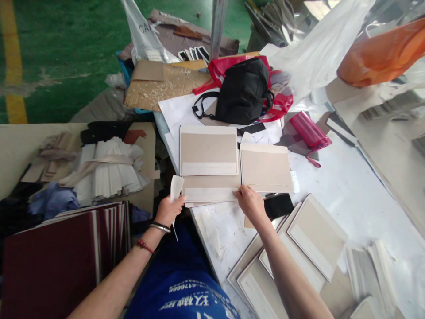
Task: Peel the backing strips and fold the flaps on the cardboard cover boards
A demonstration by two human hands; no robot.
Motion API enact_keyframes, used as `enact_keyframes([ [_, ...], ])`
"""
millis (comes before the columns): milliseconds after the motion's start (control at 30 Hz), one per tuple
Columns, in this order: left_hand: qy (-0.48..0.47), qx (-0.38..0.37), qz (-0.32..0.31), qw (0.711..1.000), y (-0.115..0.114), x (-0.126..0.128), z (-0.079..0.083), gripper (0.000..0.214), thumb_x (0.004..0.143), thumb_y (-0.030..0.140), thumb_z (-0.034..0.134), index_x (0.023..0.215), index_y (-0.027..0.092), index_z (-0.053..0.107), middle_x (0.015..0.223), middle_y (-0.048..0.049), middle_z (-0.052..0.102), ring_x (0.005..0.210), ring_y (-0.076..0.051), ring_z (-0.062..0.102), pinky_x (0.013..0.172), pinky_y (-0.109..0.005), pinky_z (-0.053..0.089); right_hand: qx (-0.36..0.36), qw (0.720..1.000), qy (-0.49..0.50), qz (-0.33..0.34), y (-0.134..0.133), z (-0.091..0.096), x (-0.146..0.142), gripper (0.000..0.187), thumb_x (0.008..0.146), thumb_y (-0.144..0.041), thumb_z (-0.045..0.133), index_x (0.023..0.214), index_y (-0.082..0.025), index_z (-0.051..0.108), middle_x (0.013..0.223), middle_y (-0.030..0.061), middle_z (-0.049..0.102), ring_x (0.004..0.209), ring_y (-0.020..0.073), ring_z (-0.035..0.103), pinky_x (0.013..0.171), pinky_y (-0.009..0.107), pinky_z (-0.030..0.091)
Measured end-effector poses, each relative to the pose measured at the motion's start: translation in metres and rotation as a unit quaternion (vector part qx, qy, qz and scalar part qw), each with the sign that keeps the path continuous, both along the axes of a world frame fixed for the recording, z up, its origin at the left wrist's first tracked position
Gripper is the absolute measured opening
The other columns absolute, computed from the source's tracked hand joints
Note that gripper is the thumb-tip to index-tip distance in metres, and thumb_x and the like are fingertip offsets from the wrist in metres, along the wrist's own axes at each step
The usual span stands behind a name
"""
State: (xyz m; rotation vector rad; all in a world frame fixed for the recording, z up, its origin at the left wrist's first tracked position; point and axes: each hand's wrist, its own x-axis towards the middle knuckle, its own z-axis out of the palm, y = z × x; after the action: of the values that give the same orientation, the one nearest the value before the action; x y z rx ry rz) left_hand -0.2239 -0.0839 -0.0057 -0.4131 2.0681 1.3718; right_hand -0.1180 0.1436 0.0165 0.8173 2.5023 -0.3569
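Observation:
My left hand is closed around a curled white paper strip, which sticks up above the fingers and trails below them. Its fingertips also touch the left edge of a flat beige panel. A white band runs along the near side of that panel. At the band's right end, my right hand grips the panel's edge with thumb and bent fingers. A second beige panel with a white band overlaps the far side of the first. Just right of them lies another beige panel.
Beige panels lie overlapped at the right front, near a black phone. Farther back are a black bag and a pink cylindrical pouch. Bundled white strips and dark maroon boards stand on the left.

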Motion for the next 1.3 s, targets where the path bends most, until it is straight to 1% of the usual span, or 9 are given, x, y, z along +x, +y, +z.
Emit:
enact_keyframes([
  [200, 0.002, 0.003, 0.007, 1.0, 0.002, 0.002, 0.002, 0.031, 0.05, 0.04, 0.068, 0.059, 0.014, 0.053, 0.04, 0.006, 0.044, 0.036, -0.006, 0.037, 0.034, -0.019, 0.029, 0.004, 1.0, 0.004, 0.0, -0.001, -0.003, 0.001, 0.025, 0.09, -0.036, 0.036, 0.089, -0.021, 0.056, 0.094, 0.0058, 0.061, 0.084, 0.019, 0.058, 0.063, 0.028, 0.033],
  [433, 0.007, 0.0, 0.006, 1.0, 0.0, 0.003, -0.003, 0.029, 0.052, 0.04, 0.067, 0.059, 0.015, 0.054, 0.041, 0.0061, 0.043, 0.036, -0.006, 0.037, 0.034, -0.019, 0.027, 0.002, 1.0, 0.007, -0.002, -0.001, -0.003, 0.001, 0.026, 0.09, -0.037, 0.035, 0.089, -0.021, 0.056, 0.093, 0.0054, 0.061, 0.084, 0.0186, 0.058, 0.062, 0.027, 0.032],
  [567, 0.01, 0.001, 0.006, 1.0, 0.001, 0.004, -0.003, 0.028, 0.053, 0.04, 0.066, 0.059, 0.016, 0.054, 0.042, 0.0062, 0.043, 0.037, -0.007, 0.037, 0.035, -0.02, 0.027, -0.002, 1.0, 0.004, -0.005, -0.001, -0.003, 0.0, 0.026, 0.09, -0.037, 0.034, 0.088, -0.022, 0.055, 0.093, 0.0053, 0.061, 0.084, 0.0181, 0.057, 0.063, 0.027, 0.032],
  [800, 0.011, -0.008, 0.011, 1.0, 0.0, 0.003, -0.005, 0.026, 0.052, 0.038, 0.067, 0.059, 0.016, 0.055, 0.045, 0.0041, 0.047, 0.04, -0.008, 0.041, 0.037, -0.021, 0.03, -0.003, 1.0, 0.007, -0.009, 0.0, -0.005, 0.0, 0.026, 0.089, -0.038, 0.036, 0.088, -0.022, 0.055, 0.094, 0.0046, 0.06, 0.083, 0.0186, 0.057, 0.061, 0.027, 0.031],
  [967, 0.005, 0.006, 0.005, 1.0, 0.001, 0.004, -0.006, 0.027, 0.053, 0.039, 0.066, 0.059, 0.016, 0.053, 0.045, 0.0053, 0.045, 0.039, -0.007, 0.038, 0.036, -0.019, 0.028, -0.003, 1.0, 0.011, -0.012, 0.0, -0.006, 0.001, 0.025, 0.089, -0.038, 0.036, 0.087, -0.022, 0.055, 0.094, 0.0049, 0.06, 0.083, 0.0188, 0.057, 0.06, 0.027, 0.031],
  [1133, 0.0, 0.012, -0.002, 1.0, 0.0, 0.002, -0.006, 0.031, 0.052, 0.042, 0.066, 0.061, 0.015, 0.053, 0.045, 0.0049, 0.047, 0.036, -0.006, 0.036, 0.034, -0.019, 0.027, -0.007, 1.0, 0.022, -0.021, -0.001, -0.006, 0.002, 0.024, 0.088, -0.037, 0.039, 0.082, -0.02, 0.055, 0.088, 0.0057, 0.062, 0.083, 0.0181, 0.058, 0.062, 0.027, 0.033],
  [1233, 0.018, -0.001, -0.003, 1.0, -0.006, 0.0, -0.002, 0.032, 0.05, 0.042, 0.068, 0.06, 0.015, 0.055, 0.045, 0.0047, 0.047, 0.037, -0.007, 0.037, 0.036, -0.021, 0.027, -0.006, 0.999, 0.032, -0.033, -0.001, -0.003, 0.001, 0.024, 0.087, -0.038, 0.04, 0.08, -0.019, 0.054, 0.085, 0.0065, 0.063, 0.083, 0.0191, 0.058, 0.062, 0.027, 0.034],
  [1300, 0.042, -0.011, -0.002, 0.999, -0.011, 0.0, 0.005, 0.032, 0.048, 0.041, 0.071, 0.059, 0.016, 0.055, 0.046, 0.0047, 0.048, 0.04, -0.008, 0.04, 0.038, -0.021, 0.03, -0.004, 0.998, 0.036, -0.046, -0.001, 0.0, -0.001, 0.026, 0.086, -0.041, 0.042, 0.079, -0.019, 0.054, 0.084, 0.0075, 0.063, 0.082, 0.0209, 0.059, 0.061, 0.028, 0.034],
])
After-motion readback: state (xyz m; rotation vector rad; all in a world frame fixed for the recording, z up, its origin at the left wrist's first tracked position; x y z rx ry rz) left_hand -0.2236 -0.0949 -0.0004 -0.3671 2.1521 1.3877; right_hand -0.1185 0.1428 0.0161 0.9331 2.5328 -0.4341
